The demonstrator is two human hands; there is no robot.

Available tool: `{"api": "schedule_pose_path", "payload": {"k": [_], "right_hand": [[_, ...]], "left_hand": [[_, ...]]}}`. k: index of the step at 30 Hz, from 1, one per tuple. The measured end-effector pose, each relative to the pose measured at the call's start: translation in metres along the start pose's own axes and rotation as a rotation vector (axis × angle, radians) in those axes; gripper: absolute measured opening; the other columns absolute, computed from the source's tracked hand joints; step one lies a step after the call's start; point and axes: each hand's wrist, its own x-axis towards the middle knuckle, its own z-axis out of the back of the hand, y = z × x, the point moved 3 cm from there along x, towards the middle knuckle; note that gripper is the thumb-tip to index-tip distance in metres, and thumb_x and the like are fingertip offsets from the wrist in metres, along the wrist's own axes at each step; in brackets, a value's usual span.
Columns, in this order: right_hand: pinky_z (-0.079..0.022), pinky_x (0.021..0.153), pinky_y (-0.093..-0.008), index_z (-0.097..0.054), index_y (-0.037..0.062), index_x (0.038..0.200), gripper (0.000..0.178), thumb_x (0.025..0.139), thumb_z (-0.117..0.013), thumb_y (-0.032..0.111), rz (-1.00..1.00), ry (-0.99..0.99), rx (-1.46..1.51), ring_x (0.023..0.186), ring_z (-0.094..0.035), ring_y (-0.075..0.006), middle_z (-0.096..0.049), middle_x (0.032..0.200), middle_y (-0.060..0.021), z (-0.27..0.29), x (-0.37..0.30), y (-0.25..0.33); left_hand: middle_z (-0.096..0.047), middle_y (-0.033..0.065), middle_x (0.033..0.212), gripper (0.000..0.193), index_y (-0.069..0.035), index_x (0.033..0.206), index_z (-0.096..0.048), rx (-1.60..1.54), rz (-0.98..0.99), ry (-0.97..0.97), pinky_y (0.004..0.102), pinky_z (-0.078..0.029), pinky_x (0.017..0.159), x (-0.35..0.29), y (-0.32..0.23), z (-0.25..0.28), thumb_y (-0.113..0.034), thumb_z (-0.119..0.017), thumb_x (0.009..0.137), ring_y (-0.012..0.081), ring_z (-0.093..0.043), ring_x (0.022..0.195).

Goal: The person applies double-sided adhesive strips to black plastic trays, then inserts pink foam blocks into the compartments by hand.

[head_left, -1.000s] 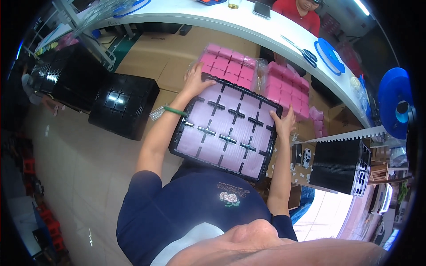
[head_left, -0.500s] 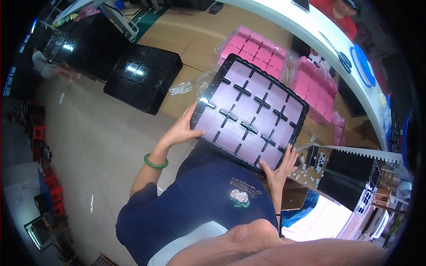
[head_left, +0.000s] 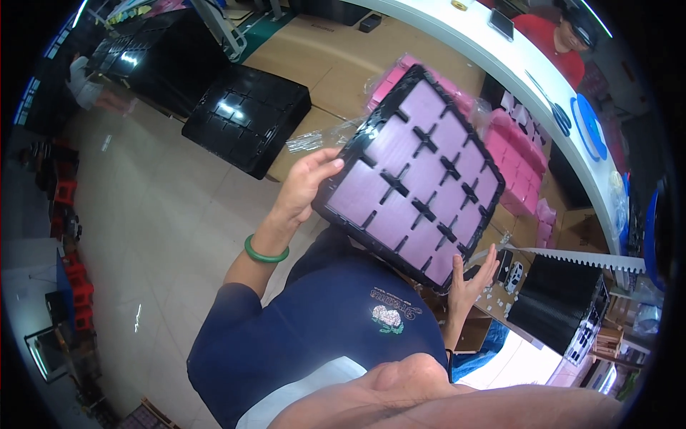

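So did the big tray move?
Yes. The tray has tipped up and now covers more of the pink stack, held by left hand and right hand.

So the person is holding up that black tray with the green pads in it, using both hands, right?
Not quite: the pads in the black tray are pale pink-purple, not green, as the head view shows. The rest fits: the left hand grips its left edge and the right hand supports its lower corner. Only the bangle on the left wrist is green.
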Motion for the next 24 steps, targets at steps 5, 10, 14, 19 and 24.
{"api": "schedule_pose_path", "payload": {"k": [5, 10, 14, 19, 24], "right_hand": [[-0.013, 0.118, -0.0529, -0.034, 0.0089, 0.153, 0.084, 0.087, -0.074, 0.042, 0.034, -0.039, 0.017, 0.148, -0.02, -0.0398, -0.035, 0.156, -0.0163, 0.021, 0.002, 0.005], [-0.014, 0.119, -0.0518, -0.034, 0.0093, 0.153, 0.081, 0.088, -0.074, 0.04, -0.04, -0.047, -0.02, 0.148, -0.02, -0.0383, -0.036, 0.157, -0.0143, 0.026, -0.006, -0.007], [-0.014, 0.119, -0.0516, -0.034, 0.0108, 0.153, 0.082, 0.088, -0.074, 0.04, -0.066, -0.028, 0.065, 0.148, -0.02, -0.0381, -0.038, 0.155, -0.0158, 0.013, -0.001, -0.014], [-0.007, 0.119, -0.0569, -0.034, 0.0134, 0.153, 0.081, 0.089, -0.071, 0.046, -0.014, -0.016, 0.028, 0.149, -0.02, -0.0373, -0.04, 0.153, -0.016, 0.017, -0.001, 0.004], [-0.007, 0.119, -0.0565, -0.034, 0.0136, 0.153, 0.079, 0.09, -0.07, 0.045, -0.046, -0.024, -0.027, 0.149, -0.02, -0.0375, -0.041, 0.153, -0.0157, 0.022, -0.004, 0.006]], "left_hand": [[-0.066, 0.0054, 0.106, 0.032, 0.001, 0.12, -0.06, 0.168, -0.501, -0.216, 0.0258, -0.047, 0.091, -0.075, -0.175, -0.022, -0.009, -0.063, 0.09, 0.0109, -0.061, 0.095], [-0.065, 0.0146, 0.116, 0.033, 0.009, 0.122, -0.056, 0.525, -0.856, -0.258, 0.0266, -0.044, 0.099, -0.135, -0.278, 0.042, -0.004, -0.057, 0.092, 0.0182, -0.062, 0.111], [-0.064, 0.0087, 0.129, 0.021, -0.002, 0.116, -0.059, 0.986, -0.897, -0.411, 0.0297, -0.048, 0.095, -0.052, -0.232, 0.058, -0.002, -0.056, 0.095, 0.0147, -0.062, 0.109], [-0.056, 0.0194, 0.136, 0.054, 0.001, 0.142, -0.043, 1.407, -0.746, -0.41, 0.0517, -0.036, 0.111, 0.084, -0.038, 0.166, 0.004, -0.048, 0.088, 0.0361, -0.057, 0.122], [-0.041, 0.0167, 0.152, 0.044, 0.002, 0.134, -0.047, 1.667, -0.422, -0.291, 0.0555, -0.025, 0.118, 0.108, 0.108, 0.244, 0.005, -0.045, 0.09, 0.031, -0.035, 0.144]]}}
